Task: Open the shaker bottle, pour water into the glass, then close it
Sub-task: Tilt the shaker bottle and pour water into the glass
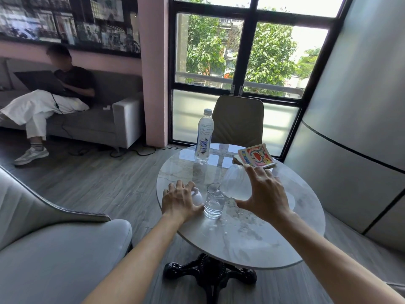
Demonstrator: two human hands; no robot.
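My right hand (264, 194) grips a frosted clear shaker bottle (235, 182), tilted with its open mouth down over the rim of a clear drinking glass (213, 201). The glass stands on the round marble table (252, 238) and holds some water at its bottom. My left hand (180, 199) rests on the table just left of the glass, closed over the white shaker lid (197, 197), which peeks out under the fingers.
A sealed plastic water bottle (203, 137) stands at the table's far edge, with a comic book (256, 156) to its right. A chair (238, 119) sits behind the table, an armchair (54, 238) at left. A person sits on a grey sofa (94, 123).
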